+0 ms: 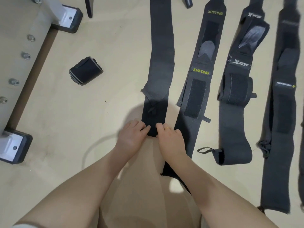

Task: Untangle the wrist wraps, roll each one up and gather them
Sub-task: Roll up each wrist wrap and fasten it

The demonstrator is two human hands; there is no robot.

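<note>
Several black wrist wraps lie stretched out side by side on a beige floor. My left hand and my right hand pinch the near end of the plain black wrap, which runs straight away from me. To its right lie a XUEYING wrap, an XTEP wrap and another long wrap at the far right. One rolled-up wrap sits alone to the left.
A white metal frame with bolts and black-edged feet runs along the left side. Two dark legs of some furniture stand at the top edge. A thin pale cable curves on the floor near my left forearm.
</note>
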